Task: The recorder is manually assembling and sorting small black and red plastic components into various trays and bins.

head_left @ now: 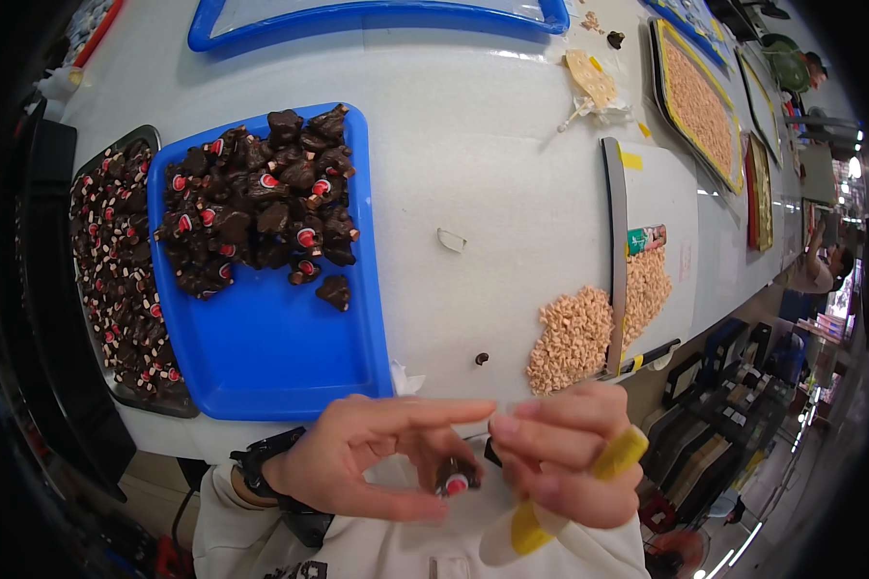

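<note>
My left hand (pixel 377 454) is half curled near the front edge of the table, gripping a small dark brown moulded piece (pixel 457 478) with a red and white spot. Its index finger stretches toward my right hand (pixel 570 454), whose fingers are closed around a slim yellow and whitish stick-like tool (pixel 620 454). The thumb and index finger of that hand meet in a pinch; whether anything tiny is between them I cannot make out. Left of the hands, a blue tray (pixel 367 376) holds many similar brown pieces (pixel 270 217), heaped in its far part.
A dark tray (pixel 179 400) of brown pieces with pale ends stands at the far left. To the right, pinkish small parts (pixel 574 338) lie heaped beside a metal-edged board (pixel 613 212). Another blue tray (pixel 377 21) is at the back. Shelving (pixel 724 425) stands beyond the table.
</note>
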